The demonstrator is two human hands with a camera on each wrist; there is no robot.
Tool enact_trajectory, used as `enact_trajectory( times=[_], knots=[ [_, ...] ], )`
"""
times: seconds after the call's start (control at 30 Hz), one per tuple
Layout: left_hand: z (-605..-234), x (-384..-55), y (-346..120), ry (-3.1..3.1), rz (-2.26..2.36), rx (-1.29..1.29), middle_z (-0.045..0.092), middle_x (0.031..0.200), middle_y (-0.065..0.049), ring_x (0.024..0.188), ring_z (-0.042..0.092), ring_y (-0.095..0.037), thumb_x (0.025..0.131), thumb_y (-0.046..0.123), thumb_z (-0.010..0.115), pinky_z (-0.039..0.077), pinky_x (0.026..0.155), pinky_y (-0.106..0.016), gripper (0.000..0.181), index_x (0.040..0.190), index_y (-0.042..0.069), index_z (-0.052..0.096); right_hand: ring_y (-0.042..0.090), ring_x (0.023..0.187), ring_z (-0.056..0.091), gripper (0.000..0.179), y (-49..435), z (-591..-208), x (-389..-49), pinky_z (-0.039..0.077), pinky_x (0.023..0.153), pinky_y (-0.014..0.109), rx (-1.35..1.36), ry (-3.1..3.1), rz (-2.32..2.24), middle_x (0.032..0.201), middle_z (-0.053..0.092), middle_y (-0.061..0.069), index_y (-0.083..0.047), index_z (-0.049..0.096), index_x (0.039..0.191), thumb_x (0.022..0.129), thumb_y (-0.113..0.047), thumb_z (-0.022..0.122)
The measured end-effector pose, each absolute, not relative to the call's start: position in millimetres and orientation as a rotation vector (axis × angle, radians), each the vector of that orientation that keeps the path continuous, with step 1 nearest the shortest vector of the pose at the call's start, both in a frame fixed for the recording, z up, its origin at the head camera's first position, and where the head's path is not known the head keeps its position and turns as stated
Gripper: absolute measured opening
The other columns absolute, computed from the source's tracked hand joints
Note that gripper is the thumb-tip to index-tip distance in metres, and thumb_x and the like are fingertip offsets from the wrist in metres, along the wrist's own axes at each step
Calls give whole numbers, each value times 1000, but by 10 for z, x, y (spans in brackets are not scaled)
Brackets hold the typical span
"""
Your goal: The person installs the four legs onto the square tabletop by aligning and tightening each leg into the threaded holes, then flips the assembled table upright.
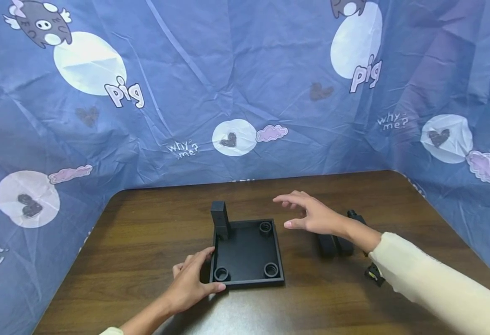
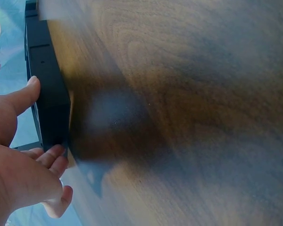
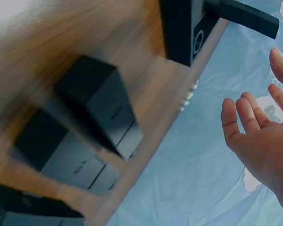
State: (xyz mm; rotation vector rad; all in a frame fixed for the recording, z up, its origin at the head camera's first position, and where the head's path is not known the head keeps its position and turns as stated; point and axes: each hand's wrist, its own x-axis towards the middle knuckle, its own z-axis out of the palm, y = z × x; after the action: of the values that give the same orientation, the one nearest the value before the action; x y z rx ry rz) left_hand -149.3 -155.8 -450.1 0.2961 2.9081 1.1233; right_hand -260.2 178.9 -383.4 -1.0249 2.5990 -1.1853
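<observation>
A black square board (image 1: 249, 253) with a raised rim lies on the table, round threaded sockets showing at three corners. From its back left corner a black block-shaped leg (image 1: 219, 215) stands upright. My left hand (image 1: 189, 280) grips the board's front left corner, thumb on the front edge and fingers along the left side. The left wrist view shows the thumb and fingertips against the board's (image 2: 52, 94) outer walls. To the right of the board, my right hand (image 1: 313, 213) hovers over the table with fingers loosely spread, holding nothing.
Beneath the right forearm lie black blocks (image 1: 326, 246), also seen as a printed block (image 3: 115, 106) in the right wrist view. A black piece with a round end (image 1: 355, 215) and a small black-and-yellow item (image 1: 373, 274) lie nearby. Patterned blue cloth (image 1: 245, 83) hangs behind the table.
</observation>
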Motion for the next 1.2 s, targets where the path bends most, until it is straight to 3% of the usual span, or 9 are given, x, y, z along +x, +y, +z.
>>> enact_trajectory(
  times=[0.37, 0.63, 0.77, 1.0, 1.2],
  knots=[
    [-4481, -1499, -1558, 2895, 1100, 287, 62, 124, -8, 115, 50, -25, 68, 31, 89, 20, 90, -50, 85, 139, 8, 50, 22, 107, 46, 60, 2189, -3979, -2490, 46, 77, 43, -993, 2645, -1067, 118, 54, 3, -16, 52, 140, 85, -13, 76],
    [-4473, -1500, -1552, 2874, 1086, 273, 61, 124, -7, 115, 49, -24, 68, 33, 89, 21, 90, -50, 85, 140, 9, 49, 32, 114, 46, 64, 2419, -4104, -2384, 45, 85, 50, -949, 2689, -907, 125, 53, 7, -19, 52, 140, 83, -2, 76],
    [-4466, -1501, -1556, 2886, 1094, 274, 61, 124, -8, 114, 49, -25, 68, 31, 89, 20, 90, -50, 85, 140, 8, 49, 27, 114, 45, 68, 2488, -4151, -2338, 42, 87, 47, -958, 2724, -789, 126, 51, 9, -21, 53, 140, 81, 3, 75],
    [-4470, -1505, -1557, 2902, 1079, 275, 61, 124, -9, 114, 49, -25, 68, 30, 89, 21, 89, -50, 85, 140, 8, 49, 22, 109, 42, 78, 2558, -4191, -2297, 40, 76, 35, -1066, 2769, -597, 125, 49, 4, -20, 55, 138, 71, 14, 76],
    [-4476, -1502, -1544, 2890, 1083, 270, 61, 124, -9, 115, 49, -25, 68, 30, 89, 21, 89, -50, 85, 140, 9, 49, 21, 103, 40, 80, 2571, -4193, -2262, 38, 73, 34, -1126, 2771, -498, 130, 48, 11, -14, 57, 136, 68, 28, 65]
  ],
)
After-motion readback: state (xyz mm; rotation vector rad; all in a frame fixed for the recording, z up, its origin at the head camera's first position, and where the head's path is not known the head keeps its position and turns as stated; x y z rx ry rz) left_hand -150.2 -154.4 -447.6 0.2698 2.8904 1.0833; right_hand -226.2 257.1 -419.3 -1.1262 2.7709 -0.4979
